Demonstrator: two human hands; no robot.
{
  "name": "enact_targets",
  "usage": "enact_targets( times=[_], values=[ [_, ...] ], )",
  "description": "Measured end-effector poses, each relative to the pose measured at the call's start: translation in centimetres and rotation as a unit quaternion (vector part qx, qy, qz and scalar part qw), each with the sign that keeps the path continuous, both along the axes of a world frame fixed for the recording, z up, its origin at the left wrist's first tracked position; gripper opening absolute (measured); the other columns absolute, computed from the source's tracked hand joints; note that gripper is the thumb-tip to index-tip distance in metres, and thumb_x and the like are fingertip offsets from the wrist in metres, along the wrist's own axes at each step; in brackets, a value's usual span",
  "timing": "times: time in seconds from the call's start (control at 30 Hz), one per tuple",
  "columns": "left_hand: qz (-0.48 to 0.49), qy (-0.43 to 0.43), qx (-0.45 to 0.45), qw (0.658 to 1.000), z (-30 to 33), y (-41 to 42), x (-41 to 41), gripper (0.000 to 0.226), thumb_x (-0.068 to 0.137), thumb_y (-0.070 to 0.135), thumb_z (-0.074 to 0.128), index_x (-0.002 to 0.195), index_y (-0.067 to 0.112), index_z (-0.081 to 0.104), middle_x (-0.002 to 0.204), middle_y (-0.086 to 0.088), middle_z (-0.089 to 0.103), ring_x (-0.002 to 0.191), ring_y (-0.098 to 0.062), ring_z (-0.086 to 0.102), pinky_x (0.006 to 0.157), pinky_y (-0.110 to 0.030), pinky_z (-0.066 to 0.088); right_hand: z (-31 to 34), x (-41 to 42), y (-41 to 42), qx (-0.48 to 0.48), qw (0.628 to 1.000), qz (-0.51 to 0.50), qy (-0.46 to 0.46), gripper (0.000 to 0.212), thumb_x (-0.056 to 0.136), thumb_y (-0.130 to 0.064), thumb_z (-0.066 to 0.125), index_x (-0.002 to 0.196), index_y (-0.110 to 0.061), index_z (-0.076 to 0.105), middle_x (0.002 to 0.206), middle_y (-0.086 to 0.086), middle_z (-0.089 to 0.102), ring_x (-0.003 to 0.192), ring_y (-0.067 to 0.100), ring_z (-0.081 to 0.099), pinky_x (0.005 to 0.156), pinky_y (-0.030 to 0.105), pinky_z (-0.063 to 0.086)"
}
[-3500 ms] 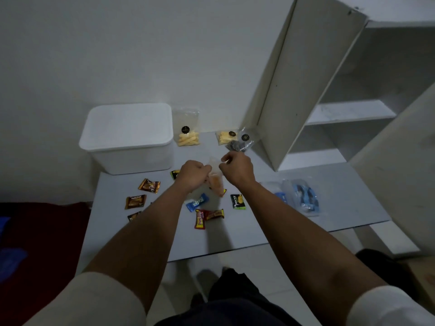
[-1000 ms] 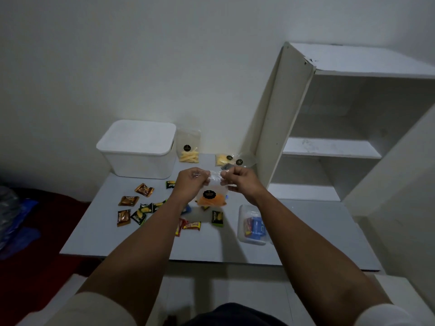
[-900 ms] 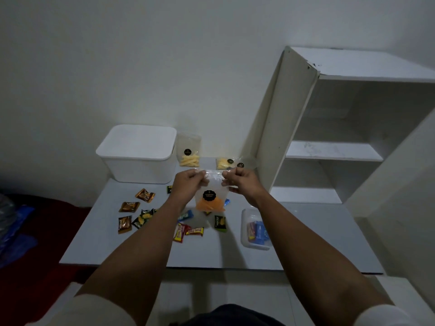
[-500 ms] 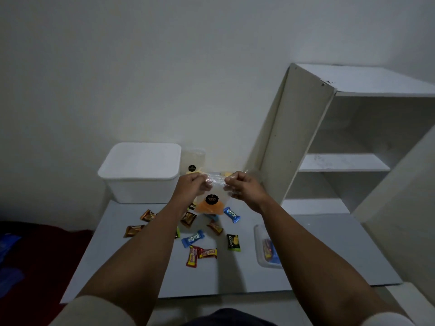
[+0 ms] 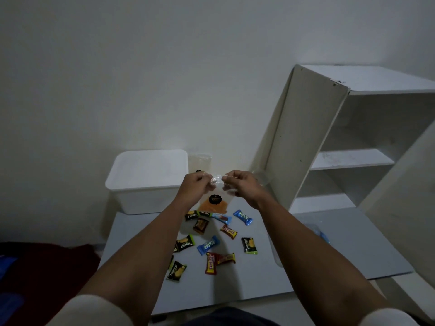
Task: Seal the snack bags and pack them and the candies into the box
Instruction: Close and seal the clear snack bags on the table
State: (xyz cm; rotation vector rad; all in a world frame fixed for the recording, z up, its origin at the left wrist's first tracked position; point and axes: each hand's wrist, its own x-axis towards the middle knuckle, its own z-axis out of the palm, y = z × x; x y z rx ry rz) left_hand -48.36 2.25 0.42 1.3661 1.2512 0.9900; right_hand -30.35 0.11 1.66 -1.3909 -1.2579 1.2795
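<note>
A clear snack bag [image 5: 215, 200] with orange snacks and a round black label hangs above the table. My left hand [image 5: 196, 186] and my right hand [image 5: 240, 186] both pinch its top edge, close together. Several wrapped candies [image 5: 208, 245] in blue, black, brown and red lie scattered on the grey table [image 5: 247, 281] below. A white box [image 5: 147, 181] with its lid on stands at the back left. Another clear snack bag [image 5: 199, 161] leans against the wall behind my left hand, mostly hidden.
A white open shelf unit [image 5: 348, 147] stands at the right, its side panel close to my right hand. A clear plastic packet [image 5: 321, 234] with blue contents lies on the table behind my right forearm. Dark red fabric [image 5: 47, 262] lies left of the table.
My hands have raised the orange snack bag and come closer together along its top edge. The view has tilted up, so the table sits lower in the frame.
</note>
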Motion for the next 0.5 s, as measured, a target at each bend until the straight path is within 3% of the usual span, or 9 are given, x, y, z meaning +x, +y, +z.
enact_targets(
  times=[0.13, 0.27, 0.37, 0.5],
  values=[
    [-0.014, 0.016, 0.020, 1.000, -0.4, 0.4, -1.3, 0.026, 0.104, 0.014, 0.051, 0.101, -0.002, 0.072, 0.084, -0.008, 0.072, 0.077, -0.016, 0.068, 0.078, -0.027, 0.055, -0.1, -0.9, 0.0, 0.002, 1.000, -0.006, -0.013, 0.015, 0.091, -0.023, 0.073, 0.082, -0.012, 0.070, 0.086, 0.007, 0.073, 0.083, 0.017, 0.072, 0.082, 0.039, 0.055],
    [-0.040, 0.008, 0.015, 0.999, -0.9, 0.2, -1.6, 0.025, 0.103, 0.017, 0.054, 0.101, 0.000, 0.073, 0.085, -0.010, 0.073, 0.078, -0.017, 0.071, 0.083, -0.031, 0.058, -0.4, -1.4, -0.2, 0.007, 0.999, 0.002, -0.033, 0.018, 0.093, -0.020, 0.071, 0.098, -0.002, 0.071, 0.086, 0.006, 0.073, 0.084, 0.016, 0.070, 0.087, 0.040, 0.055],
    [-0.035, -0.006, 0.006, 0.999, -1.1, -0.2, -1.6, 0.020, 0.099, 0.018, 0.059, 0.095, 0.005, 0.075, 0.081, -0.006, 0.074, 0.073, -0.011, 0.070, 0.072, -0.025, 0.056, -0.6, -1.6, -0.2, 0.006, 0.999, 0.018, -0.047, 0.011, 0.094, -0.018, 0.070, 0.093, -0.007, 0.072, 0.086, 0.006, 0.072, 0.083, 0.016, 0.068, 0.089, 0.042, 0.055],
    [-0.039, 0.000, 0.011, 0.999, -1.4, -0.1, -1.8, 0.012, 0.097, 0.016, 0.063, 0.089, 0.015, 0.073, 0.080, -0.001, 0.074, 0.075, -0.011, 0.070, 0.077, -0.026, 0.058, -0.8, -1.7, -0.1, -0.007, 0.998, 0.008, -0.054, 0.029, 0.092, -0.022, 0.072, 0.100, 0.006, 0.069, 0.089, 0.009, 0.073, 0.083, 0.017, 0.070, 0.090, 0.044, 0.057]
  ],
)
